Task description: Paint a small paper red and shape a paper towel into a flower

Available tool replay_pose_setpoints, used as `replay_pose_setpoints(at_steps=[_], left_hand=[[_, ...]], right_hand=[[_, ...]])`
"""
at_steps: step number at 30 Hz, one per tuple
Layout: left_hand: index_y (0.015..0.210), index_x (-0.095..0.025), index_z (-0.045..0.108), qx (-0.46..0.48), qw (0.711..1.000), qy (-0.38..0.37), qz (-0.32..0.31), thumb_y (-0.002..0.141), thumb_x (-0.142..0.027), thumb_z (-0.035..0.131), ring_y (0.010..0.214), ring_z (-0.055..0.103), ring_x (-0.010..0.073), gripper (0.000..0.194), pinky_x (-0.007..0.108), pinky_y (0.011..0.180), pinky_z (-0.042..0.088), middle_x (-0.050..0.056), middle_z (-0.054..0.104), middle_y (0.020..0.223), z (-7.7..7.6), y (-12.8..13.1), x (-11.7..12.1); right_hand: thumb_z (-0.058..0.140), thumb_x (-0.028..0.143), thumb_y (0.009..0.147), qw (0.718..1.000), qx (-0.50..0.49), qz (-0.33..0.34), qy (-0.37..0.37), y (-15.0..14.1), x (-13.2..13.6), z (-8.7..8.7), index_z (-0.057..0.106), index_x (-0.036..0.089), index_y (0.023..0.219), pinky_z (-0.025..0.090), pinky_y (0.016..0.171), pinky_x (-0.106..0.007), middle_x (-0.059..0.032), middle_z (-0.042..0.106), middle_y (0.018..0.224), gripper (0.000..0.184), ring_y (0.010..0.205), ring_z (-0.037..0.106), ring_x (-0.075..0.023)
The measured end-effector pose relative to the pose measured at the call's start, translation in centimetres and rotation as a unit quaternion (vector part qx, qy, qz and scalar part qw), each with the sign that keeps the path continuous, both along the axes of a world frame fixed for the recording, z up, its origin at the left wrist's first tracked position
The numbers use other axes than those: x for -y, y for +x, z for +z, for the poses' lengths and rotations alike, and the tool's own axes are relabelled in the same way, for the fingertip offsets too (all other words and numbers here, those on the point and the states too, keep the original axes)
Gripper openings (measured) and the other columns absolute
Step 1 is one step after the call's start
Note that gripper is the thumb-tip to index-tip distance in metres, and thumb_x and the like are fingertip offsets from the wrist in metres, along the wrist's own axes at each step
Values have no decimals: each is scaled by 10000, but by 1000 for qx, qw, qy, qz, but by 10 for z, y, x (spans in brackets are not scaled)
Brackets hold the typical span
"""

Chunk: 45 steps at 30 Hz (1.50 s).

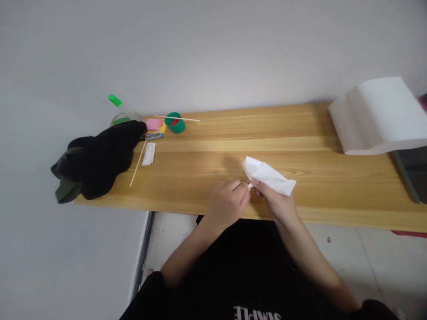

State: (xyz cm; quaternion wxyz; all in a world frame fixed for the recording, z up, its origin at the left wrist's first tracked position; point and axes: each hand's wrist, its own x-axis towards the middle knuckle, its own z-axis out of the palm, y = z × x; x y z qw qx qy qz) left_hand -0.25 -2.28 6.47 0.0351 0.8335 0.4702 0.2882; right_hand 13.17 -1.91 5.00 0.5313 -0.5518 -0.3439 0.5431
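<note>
Head view: above the wooden tabletop (213, 146), near its front edge, the right hand (275, 200) and left hand (228, 200) meet, fingers pinched narrowly on the slim end of a white tissue (271, 177), its loose part spreading beyond the right thumb. Uneven pulling could tear the thin paper there; a slack pinch could let it unfurl.

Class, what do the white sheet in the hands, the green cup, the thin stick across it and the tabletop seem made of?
White sheet: probably matte tissue paper, creased and thin.
Green cup: probably smooth plastic, evenly coloured.
Thin stick: likely unvarnished wood or bamboo, pale and straight.
Tabletop: wood or wood-look laminate, faintly satin, with streaky grain.
</note>
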Motion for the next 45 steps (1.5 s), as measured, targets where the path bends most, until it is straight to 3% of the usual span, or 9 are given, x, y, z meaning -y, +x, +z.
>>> replay_pose_setpoints(at_steps=[4, 9, 14, 18, 28, 36, 40, 45], left_hand=[[704, -157, 604, 3, 1000, -6, -11, 914, -187, 424, 563, 509, 107, 278, 239, 546, 365, 7, 585, 608, -1, -1, -1], [756, -158, 632, 64, 997, -52, -3, 912, -203, 453, 581, 540, 103, 241, 224, 530, 388, 9, 612, 642, -3, -4, -1], [949, -160, 651, 163, 986, -41, 2, 882, -197, 532, 717, 643, 120, 142, 227, 631, 497, 40, 712, 830, -5, -3, 0], [944, -166, 654, 210, 977, -30, 3, 843, -186, 596, 719, 662, 114, 118, 215, 630, 522, 32, 727, 838, -5, -1, 0], [887, -144, 652, 107, 987, 117, 0, 824, -142, 599, 646, 655, 141, 82, 261, 607, 502, 34, 722, 745, -3, 0, 0], [829, -164, 654, 138, 989, 43, -27, 853, -168, 553, 652, 642, 121, 104, 234, 602, 485, 18, 701, 723, 0, -2, -3], [797, -157, 651, 139, 989, 55, -19, 851, -159, 551, 593, 609, 111, 114, 228, 563, 456, 8, 673, 661, -1, -1, -4], [802, -146, 652, 59, 992, 115, 14, 859, -139, 526, 571, 596, 130, 139, 262, 545, 431, 15, 654, 620, -2, -3, -8]], right_hand=[[733, 302, 659, 994, -101, 43, -24, -1, -4, 6, 505, 173, 578, 308, 438, -206, 60, 462, 483, 275, 454, 391, -62], [745, 303, 665, 990, -121, 61, -30, 1, -5, 9, 504, 166, 583, 324, 463, -207, 48, 493, 501, 288, 466, 417, -60], [743, 323, 684, 982, -166, 88, -35, 1, -4, 7, 521, 160, 566, 328, 479, -206, 43, 494, 495, 300, 470, 421, -56], [782, 366, 625, 972, -206, 86, -67, 0, -4, 7, 531, 158, 565, 322, 470, -201, 44, 487, 488, 332, 470, 421, -55], [799, 386, 588, 960, -251, 82, -98, -4, -1, 12, 497, 163, 555, 288, 458, -204, 53, 445, 473, 377, 460, 372, -46], [759, 433, 626, 961, -233, 132, -73, -2, -2, 8, 619, 167, 746, 239, 450, -229, 67, 395, 485, 324, 460, 330, -60], [786, 371, 604, 974, -207, 73, -55, -7, -3, 7, 596, 162, 639, 254, 451, -225, 68, 404, 462, 285, 449, 329, -55], [785, 364, 605, 982, -175, 37, -57, -17, -10, 9, 496, 167, 518, 315, 474, -226, 46, 456, 463, 359, 461, 394, -66]])
